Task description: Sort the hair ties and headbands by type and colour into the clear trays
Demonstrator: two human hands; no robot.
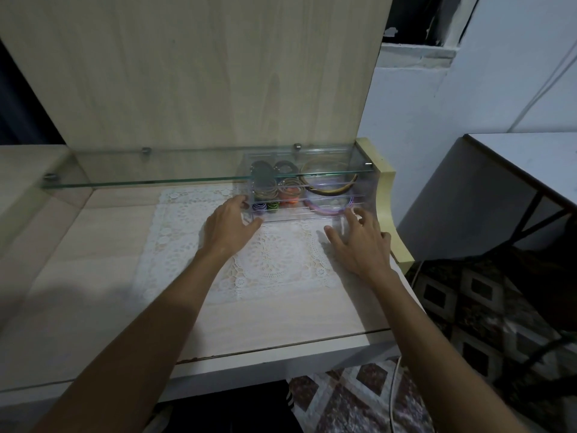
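Stacked clear trays [359, 182] stand at the back right of the desk, partly under a glass shelf. Inside are rolled hair ties: purple-striped [259, 207], green-striped [273, 206], orange [290, 195] and a grey-gold pile [265, 185]. Round headbands lie on the right side, a purple one [327, 209] low and a yellow-brown one [331, 190] above it. My left hand [231, 225] touches the stack's left front corner, thumb along the bottom edge. My right hand [359, 239] is at the right front corner with fingers spread. Neither holds a tie.
A white lace mat [274, 260] covers the desk in front of the trays. The glass shelf [140, 181] runs across the back on metal pegs. A cream curved side panel [387, 214] bounds the desk's right. A dark table [515, 170] stands further right.
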